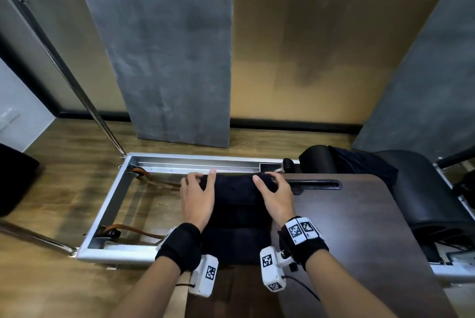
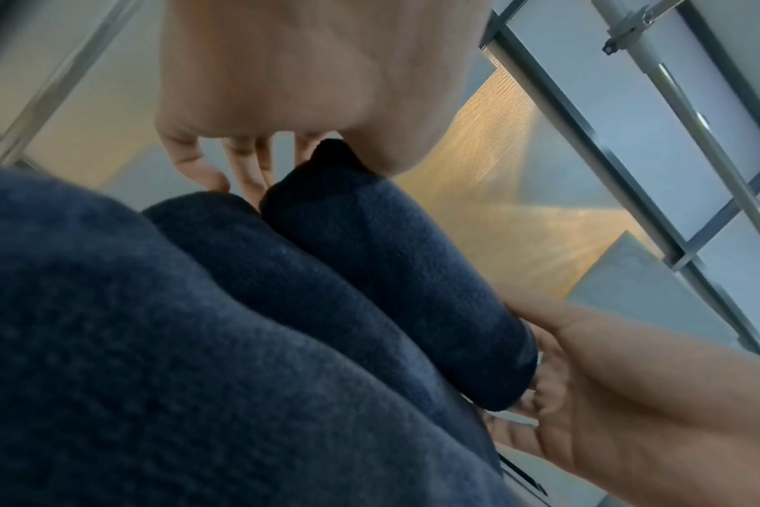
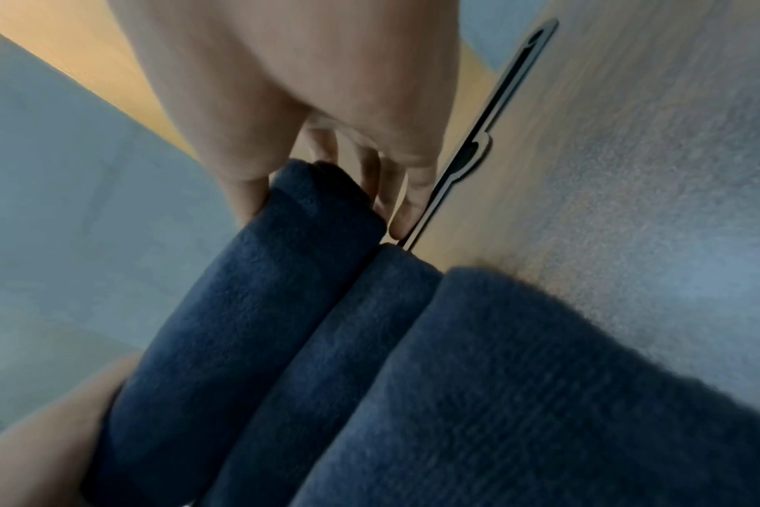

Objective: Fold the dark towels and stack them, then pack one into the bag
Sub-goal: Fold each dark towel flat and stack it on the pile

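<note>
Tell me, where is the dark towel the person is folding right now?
In the head view the dark towel lies at the bottom centre on the left end of the brown table, its far edge gripped by the left hand and right hand.

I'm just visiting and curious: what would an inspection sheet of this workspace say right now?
Surface: dark wood-grain table with a slot near its far edge.
Job's things: dark towels, three folded ones lying side by side; no bag identified.
Clutter: dark cloth draped on the black padded seat.
Hands: left hand and right hand each grip an end of the farthest towel.
Cables: black cable from the right wrist camera.
Surroundings: metal frame with brown straps on the wood floor; grey and tan wall panels.
</note>
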